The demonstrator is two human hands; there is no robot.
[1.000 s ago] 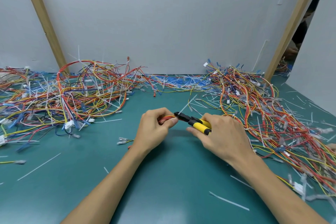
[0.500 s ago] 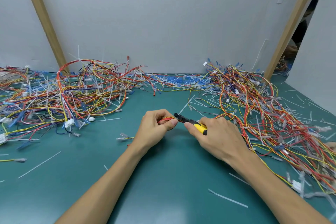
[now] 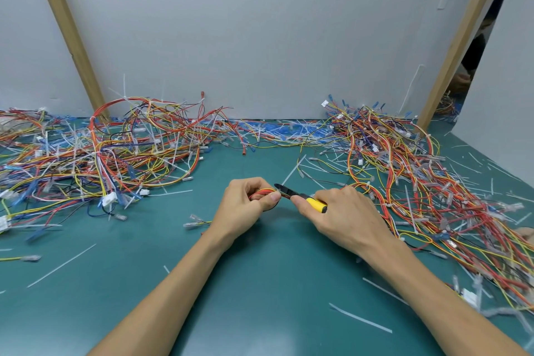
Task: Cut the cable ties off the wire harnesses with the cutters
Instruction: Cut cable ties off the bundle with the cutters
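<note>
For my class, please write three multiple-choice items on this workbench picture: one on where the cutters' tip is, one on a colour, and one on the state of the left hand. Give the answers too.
1. Where is the tip of the cutters?
A. In the wire pile on the left
B. At the wire bundle in the left hand
C. Flat on the mat, away from both hands

2. What colour is the cutters' handle?
A. Blue
B. Red
C. Yellow

3. What is the left hand doing?
A. Gripping a wire bundle
B. Lying flat and open
C. Holding the cutters

Answers:
1 B: the black tip sits right beside the left thumb and the bundle.
2 C: yellow shows in the grip of the right hand.
3 A: its fingers curl round red and orange wires.
</note>
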